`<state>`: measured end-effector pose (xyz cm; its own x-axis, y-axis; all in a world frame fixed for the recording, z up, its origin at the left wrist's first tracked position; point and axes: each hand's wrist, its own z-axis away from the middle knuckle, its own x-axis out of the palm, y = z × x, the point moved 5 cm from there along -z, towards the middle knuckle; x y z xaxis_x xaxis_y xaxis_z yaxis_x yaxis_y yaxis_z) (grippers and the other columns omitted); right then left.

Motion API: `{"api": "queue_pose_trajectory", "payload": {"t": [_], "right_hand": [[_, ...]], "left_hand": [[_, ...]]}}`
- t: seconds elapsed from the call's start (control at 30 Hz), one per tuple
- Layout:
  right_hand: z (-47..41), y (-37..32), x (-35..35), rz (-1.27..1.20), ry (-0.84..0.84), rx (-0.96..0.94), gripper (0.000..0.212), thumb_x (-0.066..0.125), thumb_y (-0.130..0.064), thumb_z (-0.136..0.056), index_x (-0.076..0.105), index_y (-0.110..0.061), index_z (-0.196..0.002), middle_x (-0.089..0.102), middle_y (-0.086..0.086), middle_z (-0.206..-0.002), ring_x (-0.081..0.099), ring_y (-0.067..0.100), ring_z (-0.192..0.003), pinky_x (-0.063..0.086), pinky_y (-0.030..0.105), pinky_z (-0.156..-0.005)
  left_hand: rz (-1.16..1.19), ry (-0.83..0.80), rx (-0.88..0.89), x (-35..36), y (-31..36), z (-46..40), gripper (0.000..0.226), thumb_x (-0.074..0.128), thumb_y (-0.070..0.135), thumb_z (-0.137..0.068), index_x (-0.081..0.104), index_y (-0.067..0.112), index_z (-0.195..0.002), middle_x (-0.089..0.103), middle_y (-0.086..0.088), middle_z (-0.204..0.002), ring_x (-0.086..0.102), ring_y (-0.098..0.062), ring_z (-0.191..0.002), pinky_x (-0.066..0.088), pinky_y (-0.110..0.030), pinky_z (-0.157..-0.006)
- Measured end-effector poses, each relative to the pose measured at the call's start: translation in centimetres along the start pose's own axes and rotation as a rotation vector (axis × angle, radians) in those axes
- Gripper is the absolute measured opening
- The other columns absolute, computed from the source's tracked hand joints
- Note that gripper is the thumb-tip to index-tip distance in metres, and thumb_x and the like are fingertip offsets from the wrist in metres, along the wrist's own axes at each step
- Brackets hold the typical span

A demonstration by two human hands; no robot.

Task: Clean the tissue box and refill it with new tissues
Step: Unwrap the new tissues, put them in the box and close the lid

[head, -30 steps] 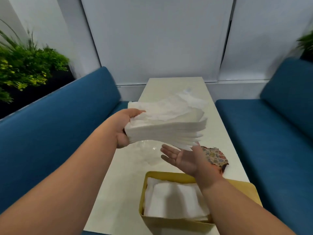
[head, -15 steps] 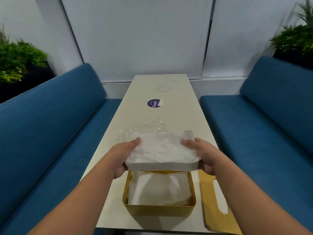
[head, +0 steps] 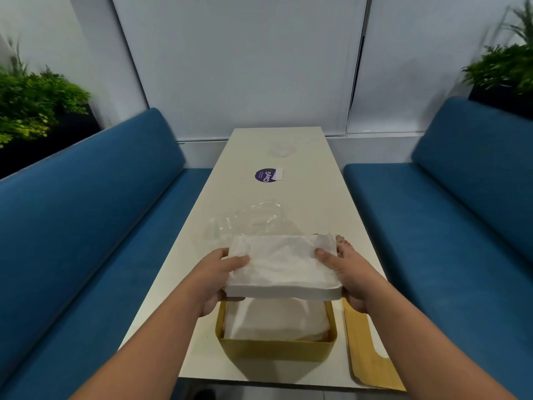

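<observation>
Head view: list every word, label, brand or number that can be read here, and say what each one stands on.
"ClayG": white letters on a round purple sticker stuck to the table. A white tab covers the sticker's right edge, so the word may run on beneath it.
The white tab itself: no print can be made out on it.
Tissue stack, yellow tissue box, yellow lid and clear plastic wrapper: no text shows.

Two bare forearms extended forward, left hand [head: 215,280] gripping one end of thick white tissue stack [head: 284,268], thumb on top, right hand [head: 347,274] gripping opposite end likewise
</observation>
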<state>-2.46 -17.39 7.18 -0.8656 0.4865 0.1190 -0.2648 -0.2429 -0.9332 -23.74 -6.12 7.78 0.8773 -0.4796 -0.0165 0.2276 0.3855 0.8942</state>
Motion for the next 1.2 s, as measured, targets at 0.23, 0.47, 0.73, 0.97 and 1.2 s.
{"api": "queue_pose_trajectory", "payload": {"t": [0.23, 0.47, 0.73, 0.97, 1.2], "right_hand": [[0.5, 0.1, 0.1, -0.018, 0.002, -0.039, 0.032, 0.065, -0.024, -0.091, 0.052, -0.027, -0.120, 0.065, 0.003, -0.110, 0.067, 0.024, -0.095, 0.060, 0.035, -0.070], [0.4, 0.6, 0.7, -0.013, -0.018, -0.019, 0.034, 0.062, -0.024, -0.093, 0.051, -0.025, -0.126, 0.065, 0.004, -0.112, 0.067, 0.024, -0.095, 0.059, 0.033, -0.066], [-0.1, 1.8, 0.4, 0.009, 0.032, 0.102, 0.045, 0.061, -0.033, -0.094, 0.045, -0.020, -0.134, 0.061, 0.006, -0.116, 0.061, 0.028, -0.102, 0.055, 0.042, -0.084], [-0.7, 1.4, 0.5, 0.380, 0.257, -0.032, 0.052, 0.048, -0.062, -0.091, 0.051, -0.022, -0.124, 0.060, 0.001, -0.111, 0.059, 0.026, -0.103, 0.052, 0.048, -0.093], [-0.3, 2.9, 1.0, 0.166, 0.063, 0.146, 0.021, 0.051, -0.031, -0.099, 0.057, -0.021, -0.116, 0.064, 0.007, -0.115, 0.064, 0.028, -0.101, 0.055, 0.044, -0.090]], "left_hand": [[-0.044, 0.023, 0.004, -0.3, -0.5, -0.2, 0.050, 0.056, -0.003, -0.084, 0.047, 0.020, -0.128, 0.053, -0.008, -0.120, 0.056, -0.035, -0.103, 0.058, -0.052, -0.076], [-0.146, 0.186, 0.129, -0.4, -0.3, -0.7, 0.048, 0.072, 0.047, -0.080, 0.052, 0.025, -0.118, 0.064, 0.002, -0.108, 0.064, -0.024, -0.097, 0.057, -0.046, -0.083], [-0.320, 0.345, 0.210, -0.1, -1.4, -1.2, 0.039, 0.040, 0.052, -0.098, 0.052, 0.023, -0.120, 0.058, 0.005, -0.109, 0.054, -0.017, -0.096, 0.049, -0.038, -0.089], [-0.456, 0.478, 0.185, -0.1, -1.7, -0.6, 0.034, 0.045, 0.057, -0.094, 0.050, 0.025, -0.101, 0.056, 0.004, -0.095, 0.052, -0.013, -0.078, 0.042, -0.031, -0.074], [-0.533, 0.426, 0.139, -1.4, -2.5, -1.3, 0.041, 0.041, 0.050, -0.098, 0.055, 0.016, -0.115, 0.056, -0.002, -0.104, 0.053, -0.025, -0.096, 0.049, -0.038, -0.087]]}}
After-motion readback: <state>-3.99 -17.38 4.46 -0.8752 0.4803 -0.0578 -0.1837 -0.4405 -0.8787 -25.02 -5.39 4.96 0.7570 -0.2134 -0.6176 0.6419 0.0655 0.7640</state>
